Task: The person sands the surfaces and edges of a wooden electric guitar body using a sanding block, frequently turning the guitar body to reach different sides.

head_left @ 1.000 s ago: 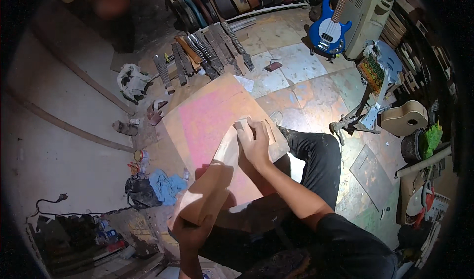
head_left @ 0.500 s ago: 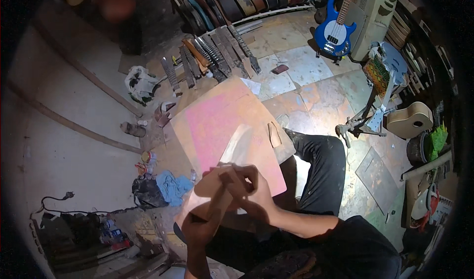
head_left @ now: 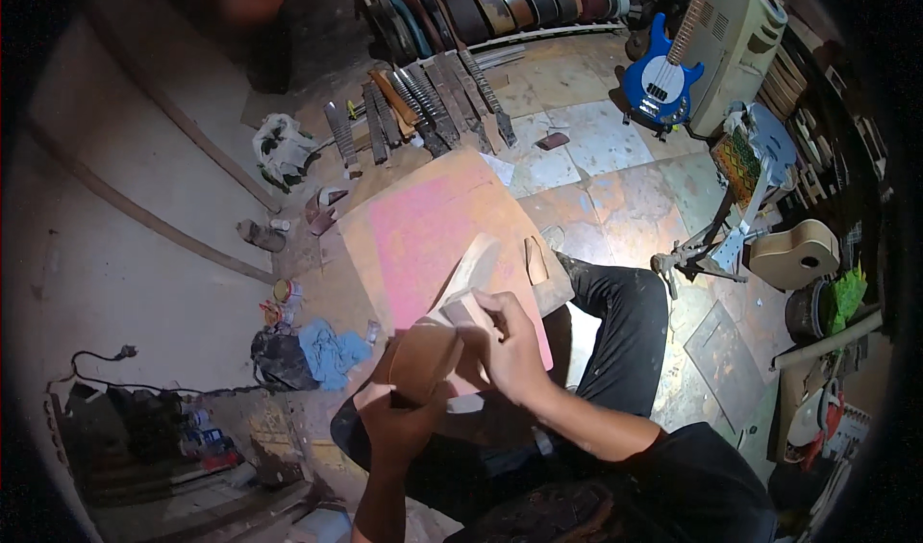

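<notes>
I have my left hand (head_left: 399, 426) at the lower middle of the frame, its fingers closed around the shadowed lower end of a curved wooden piece (head_left: 426, 360). The piece slants from there up toward the center, its far end pale and lit. My right hand (head_left: 511, 355), just right of center, has thumb and fingers clamped on a small pale block (head_left: 469, 314) — it sits against the wood, though I cannot tell how firmly. Beneath lies a tan board (head_left: 519, 221) with a pink patch, mid-frame. A blue cloth (head_left: 332, 353) lies left of center, near the board. Guitar necks (head_left: 437, 120) lie in a row at upper center, and a blue electric guitar (head_left: 663, 86) stands at upper right.
</notes>
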Tool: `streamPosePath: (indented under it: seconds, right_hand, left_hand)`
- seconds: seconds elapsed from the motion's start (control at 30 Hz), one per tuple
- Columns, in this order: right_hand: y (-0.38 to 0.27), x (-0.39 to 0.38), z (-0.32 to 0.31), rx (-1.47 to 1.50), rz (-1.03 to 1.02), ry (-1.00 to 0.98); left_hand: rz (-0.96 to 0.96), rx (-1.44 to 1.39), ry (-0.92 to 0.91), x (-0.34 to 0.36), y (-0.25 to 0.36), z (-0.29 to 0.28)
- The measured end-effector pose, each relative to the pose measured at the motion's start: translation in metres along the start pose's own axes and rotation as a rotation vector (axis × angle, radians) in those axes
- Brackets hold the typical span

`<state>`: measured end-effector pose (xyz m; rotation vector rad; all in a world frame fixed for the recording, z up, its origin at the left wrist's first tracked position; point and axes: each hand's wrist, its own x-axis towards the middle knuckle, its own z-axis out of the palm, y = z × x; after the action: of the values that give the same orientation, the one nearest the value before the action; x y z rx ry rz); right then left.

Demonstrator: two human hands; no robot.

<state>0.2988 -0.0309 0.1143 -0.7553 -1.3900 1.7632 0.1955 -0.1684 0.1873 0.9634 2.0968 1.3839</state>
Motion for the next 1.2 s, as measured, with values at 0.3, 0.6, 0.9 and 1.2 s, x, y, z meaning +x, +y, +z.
streamPosePath:
  seconds: [0.3, 0.6, 0.9, 1.2]
  right_hand:
    - [0.007, -0.002, 0.014, 0.036, 0.037, 0.095]
    - [0.021, -0.001, 0.017, -0.068, 0.008, 0.149]
    - [0.076, 0.035, -0.017, -0.337, -0.175, 0.198]
    - [0.055, 0.073, -0.05, -0.678, -0.361, 0.059]
  left_hand:
    - [0.177, 0.13, 0.099, 0.008, -0.013, -0.001]
    - [0.05, 0.121, 0.056, 0.01, -0.011, -0.011]
    - [0.08, 0.129, 0.018, 0.006, -0.003, -0.01]
    - [0.216, 0.206, 0.038, 0.007, 0.0, -0.01]
